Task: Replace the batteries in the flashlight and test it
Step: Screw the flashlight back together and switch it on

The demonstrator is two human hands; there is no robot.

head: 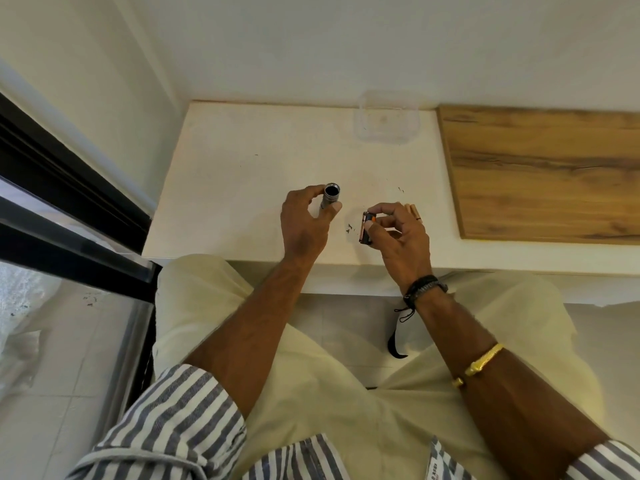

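White wall, 12 o'clock. White counter, centre. Wood board, 2 o'clock, on counter. Clear tub, 12 o'clock, against wall. Black window frame, 9 o'clock. Pale tiled floor, 7 o'clock.

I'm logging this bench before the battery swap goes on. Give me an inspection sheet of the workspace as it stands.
Surface: white tabletop, a few dark specks.
Job's things: flashlight body, open end up; battery holder; loose batteries beyond the right hand.
Clutter: clear container; wooden board.
Grippers: left hand grips flashlight body; right hand pinches battery holder.
Cables: nothing seen.
Surroundings: white wall, dark window frame at left.
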